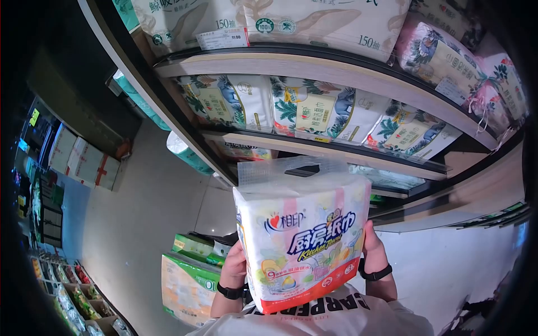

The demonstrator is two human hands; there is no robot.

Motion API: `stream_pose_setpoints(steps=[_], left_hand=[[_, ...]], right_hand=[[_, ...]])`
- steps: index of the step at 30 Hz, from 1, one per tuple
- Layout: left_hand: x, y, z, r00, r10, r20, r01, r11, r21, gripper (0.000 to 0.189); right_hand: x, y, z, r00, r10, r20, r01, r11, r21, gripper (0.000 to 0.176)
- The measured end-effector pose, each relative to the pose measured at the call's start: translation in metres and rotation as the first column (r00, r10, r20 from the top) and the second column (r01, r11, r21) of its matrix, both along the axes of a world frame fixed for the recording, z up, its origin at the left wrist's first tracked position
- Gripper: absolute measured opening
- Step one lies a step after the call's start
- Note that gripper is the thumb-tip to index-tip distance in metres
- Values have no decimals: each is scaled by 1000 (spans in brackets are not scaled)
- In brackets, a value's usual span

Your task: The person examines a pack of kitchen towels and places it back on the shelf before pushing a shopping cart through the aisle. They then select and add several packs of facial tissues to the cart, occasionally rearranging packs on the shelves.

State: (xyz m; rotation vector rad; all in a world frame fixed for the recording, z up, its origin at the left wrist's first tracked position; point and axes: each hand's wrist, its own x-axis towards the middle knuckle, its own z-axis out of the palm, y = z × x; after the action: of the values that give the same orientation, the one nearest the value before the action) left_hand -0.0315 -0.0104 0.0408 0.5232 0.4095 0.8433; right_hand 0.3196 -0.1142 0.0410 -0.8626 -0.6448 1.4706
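Observation:
A white pack of kitchen towels [305, 241] with a red lower edge and a clear plastic carry handle on top is held up in front of my chest. My left hand [235, 260] grips its left side, and my right hand [374, 246] grips its right side. Both thumbs or fingers show only at the edges; the rest is hidden behind the pack. A black band circles each wrist. Just left of my left hand is a green and white package [193, 280], partly behind my forearm.
Ahead stands a shelf unit [241, 64] with stacked tissue packs [314, 109] and larger white packs [330, 25] above. A pink-wrapped bundle [443, 61] sits at the upper right. Cardboard boxes [84, 159] stand on the left floor, and produce bins [84, 297] are at the lower left.

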Motion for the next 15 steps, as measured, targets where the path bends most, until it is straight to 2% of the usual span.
stream_pose_setpoints(steps=[3, 6, 7, 11, 14, 15], left_hand=[[9, 7, 34, 960, -40, -276, 53, 998, 39, 81], [20, 9, 28, 981, -30, -192, 76, 968, 239, 107], [22, 4, 36, 954, -13, -300, 58, 988, 143, 123], [19, 10, 26, 947, -21, -319, 96, 970, 223, 120], [15, 5, 28, 960, 2, -279, 70, 966, 250, 94], [14, 7, 18, 977, 23, -213, 19, 981, 194, 80]], right_hand=[[-14, -3, -21, 983, -167, -77, 165, 986, -38, 81], [-23, 10, -10, 949, -260, -181, 210, 944, -256, 70], [-25, 13, -11, 948, -267, -175, 210, 935, -286, 64], [-28, 11, -20, 954, -289, -86, 264, 939, -221, 66], [-32, 14, 3, 968, -232, 99, 235, 972, -26, 71], [-34, 16, 8, 965, -244, 94, 247, 969, -26, 72]])
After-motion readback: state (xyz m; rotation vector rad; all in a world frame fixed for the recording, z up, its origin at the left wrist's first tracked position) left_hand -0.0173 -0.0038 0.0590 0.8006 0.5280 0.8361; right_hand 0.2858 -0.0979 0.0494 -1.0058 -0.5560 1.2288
